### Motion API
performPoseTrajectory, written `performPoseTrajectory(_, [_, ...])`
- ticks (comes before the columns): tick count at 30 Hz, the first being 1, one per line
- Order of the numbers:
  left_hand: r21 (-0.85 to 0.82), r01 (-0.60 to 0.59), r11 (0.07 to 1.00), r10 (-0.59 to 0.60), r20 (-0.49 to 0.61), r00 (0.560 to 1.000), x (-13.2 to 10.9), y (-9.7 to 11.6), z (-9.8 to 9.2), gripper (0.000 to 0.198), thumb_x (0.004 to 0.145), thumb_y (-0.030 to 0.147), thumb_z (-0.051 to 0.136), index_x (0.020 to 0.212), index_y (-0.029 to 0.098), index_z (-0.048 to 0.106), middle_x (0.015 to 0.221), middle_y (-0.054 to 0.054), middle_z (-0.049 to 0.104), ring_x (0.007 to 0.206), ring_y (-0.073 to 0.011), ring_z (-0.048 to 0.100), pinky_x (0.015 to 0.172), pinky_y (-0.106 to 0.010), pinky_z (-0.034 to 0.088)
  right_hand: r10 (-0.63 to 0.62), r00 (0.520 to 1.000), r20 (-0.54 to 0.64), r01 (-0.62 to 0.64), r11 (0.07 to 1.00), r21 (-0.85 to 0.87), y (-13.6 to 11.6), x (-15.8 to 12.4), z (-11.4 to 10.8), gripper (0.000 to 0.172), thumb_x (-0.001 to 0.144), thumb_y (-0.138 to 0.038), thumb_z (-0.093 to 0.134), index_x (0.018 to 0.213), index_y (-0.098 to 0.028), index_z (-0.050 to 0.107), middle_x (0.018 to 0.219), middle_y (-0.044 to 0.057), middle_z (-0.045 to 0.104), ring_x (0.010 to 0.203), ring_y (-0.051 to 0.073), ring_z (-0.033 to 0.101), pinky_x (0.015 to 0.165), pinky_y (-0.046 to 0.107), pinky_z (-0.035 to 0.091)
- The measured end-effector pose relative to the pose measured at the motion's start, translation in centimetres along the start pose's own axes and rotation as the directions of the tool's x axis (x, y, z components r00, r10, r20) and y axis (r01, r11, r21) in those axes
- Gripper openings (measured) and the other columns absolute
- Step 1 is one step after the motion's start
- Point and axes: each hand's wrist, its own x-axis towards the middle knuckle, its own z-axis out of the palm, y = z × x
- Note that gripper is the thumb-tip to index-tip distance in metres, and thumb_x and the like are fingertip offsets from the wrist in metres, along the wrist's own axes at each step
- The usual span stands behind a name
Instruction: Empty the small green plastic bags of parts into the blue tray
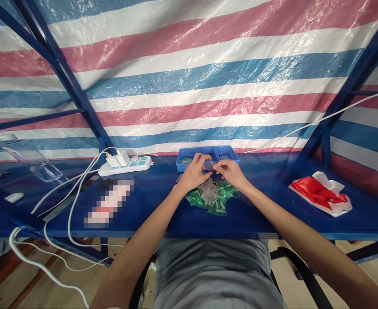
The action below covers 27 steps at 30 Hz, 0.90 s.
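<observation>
Between my two hands, just in front of the blue divided tray (pixel 232 155), is a small clear plastic bag (pixel 209 165). My left hand (pixel 193 171) pinches its left side with thumb and fingers curved round it. On the other side, my right hand (pixel 229 172) grips the bag's edge between thumb and forefinger. What the bag contains is too small to make out. Below the hands lies a pile of green packets (pixel 219 206), with small greyish clear packets (pixel 209 192) heaped on top.
A white power strip (pixel 126 166) with plugs and cables stands at the left back. Further left is a clear plastic bottle (pixel 44 167). A red and white tissue pack (pixel 321 194) lies on the right of the blue table (pixel 263 214). Blue metal posts flank a striped sheet.
</observation>
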Motion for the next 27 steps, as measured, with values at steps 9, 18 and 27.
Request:
performPoseTrajectory(9, [0.155, -0.068, 0.986, 0.074, -0.028, 0.997, 0.0, -0.4, -0.4, 0.029, 0.092, 0.035, 0.064, 0.117, 0.025, 0.055, 0.125, -0.010, 0.046, 0.097, -0.0202, 0.061, 0.065, -0.028, 0.052, 0.054, 0.999, -0.002, -0.052, 0.971, 0.233, -0.7, -0.2, 0.1, 0.041, 0.080, -0.058, 0.069, 0.069, -0.019, 0.064, 0.075, 0.007, 0.069, 0.061, 0.017, 0.060, 0.051, 0.028, 0.049])
performPoseTrajectory(18, [0.163, -0.105, 0.981, 0.119, -0.074, 0.990, -0.1, -0.6, 0.2, 0.021, 0.102, 0.037, 0.049, 0.110, 0.023, 0.063, 0.116, -0.008, 0.052, 0.092, -0.0171, 0.061, 0.074, -0.030, 0.051, 0.027, 0.999, -0.026, -0.018, 0.951, 0.310, -1.9, -0.4, -0.3, 0.036, 0.078, -0.055, 0.072, 0.076, -0.019, 0.074, 0.133, 0.012, 0.063, 0.117, 0.031, 0.061, 0.055, 0.024, 0.054])
performPoseTrajectory(27, [0.143, -0.017, 0.990, 0.028, -0.078, 0.997, 0.0, -0.8, 0.2, 0.023, 0.103, 0.038, 0.045, 0.107, 0.021, 0.060, 0.107, -0.007, 0.055, 0.077, -0.0151, 0.060, 0.071, -0.030, 0.049, 0.065, 0.996, -0.059, -0.043, 0.946, 0.322, -1.1, -0.1, 0.0, 0.034, 0.079, -0.050, 0.070, 0.089, -0.018, 0.073, 0.089, 0.009, 0.073, 0.083, 0.023, 0.069, 0.055, 0.026, 0.053])
